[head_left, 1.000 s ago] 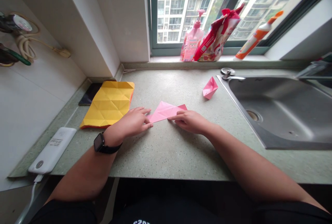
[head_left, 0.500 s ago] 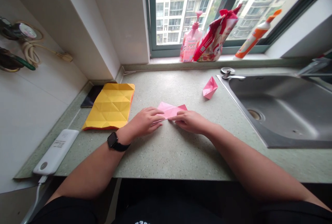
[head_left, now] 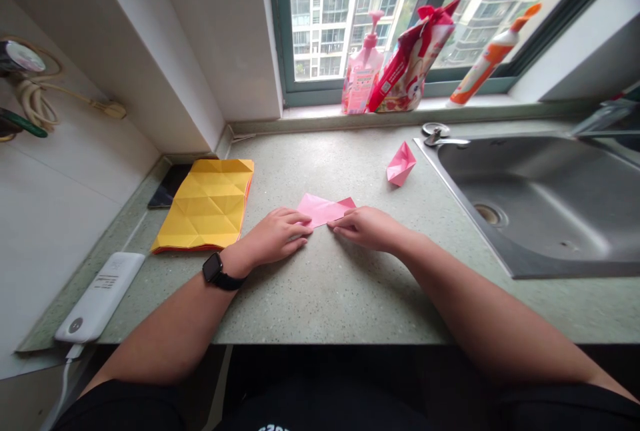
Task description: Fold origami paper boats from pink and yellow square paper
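Note:
A folded pink paper lies flat on the speckled green counter. My left hand, a black watch on its wrist, rests on the paper's left part with fingers curled and pressing it down. My right hand presses the paper's lower right edge with its fingertips together. Only the paper's upper middle shows between the two hands. A small finished pink paper boat stands farther back to the right, apart from both hands.
A stack of creased yellow and orange paper lies at the left, over a dark phone. A white power bank sits at the left counter edge. A steel sink fills the right. Bottles and a red pouch stand on the windowsill.
My left hand slid right from the paper's left tip onto the paper, folding that tip in; the visible paper is shorter. My right hand stayed put.

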Demonstrator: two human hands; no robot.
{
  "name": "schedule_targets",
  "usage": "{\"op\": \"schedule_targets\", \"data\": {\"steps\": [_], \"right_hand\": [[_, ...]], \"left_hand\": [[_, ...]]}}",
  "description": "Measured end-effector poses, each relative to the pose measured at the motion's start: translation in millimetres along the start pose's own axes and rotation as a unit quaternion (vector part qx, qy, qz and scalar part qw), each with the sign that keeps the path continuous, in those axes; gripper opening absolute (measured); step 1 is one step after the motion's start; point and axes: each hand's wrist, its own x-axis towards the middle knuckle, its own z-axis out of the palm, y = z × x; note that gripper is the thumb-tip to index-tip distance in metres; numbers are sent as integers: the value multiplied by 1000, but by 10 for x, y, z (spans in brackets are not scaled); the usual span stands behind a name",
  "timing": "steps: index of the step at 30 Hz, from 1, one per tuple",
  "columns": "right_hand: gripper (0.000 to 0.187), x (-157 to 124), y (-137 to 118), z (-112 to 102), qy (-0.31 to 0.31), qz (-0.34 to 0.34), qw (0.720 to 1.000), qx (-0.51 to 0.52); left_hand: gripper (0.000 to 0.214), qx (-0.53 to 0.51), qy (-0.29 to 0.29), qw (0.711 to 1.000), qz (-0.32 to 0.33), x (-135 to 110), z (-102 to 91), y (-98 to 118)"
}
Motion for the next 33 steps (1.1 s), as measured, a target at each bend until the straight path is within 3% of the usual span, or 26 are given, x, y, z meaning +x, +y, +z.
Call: {"op": "schedule_targets", "data": {"steps": [7, 11, 17, 22, 27, 33], "right_hand": [[41, -102, 93, -247, -37, 168, 985, -1], [42, -144, 100, -358, -36, 226, 973, -18], [39, -130, 35, -364, -28, 237, 970, -54], [36, -81, 111, -220, 43, 229, 966, -117], [45, -23, 209, -85, 69, 228, 961, -138], [49, 20, 272, -30, 76, 231, 960, -136]], "left_hand": [[17, 15, -3, 1000, -22, -20, -20, -42], [17, 11, 0, 1000, -25, -20, -3, -55], [21, -28, -13, 999, -29, -66, -82, -111], [56, -65, -33, 997, -38, -128, -227, -174], [43, -57, -26, 998, -32, -126, -245, -186], [23, -26, 9, 1000, -13, -73, -99, -245]]}}
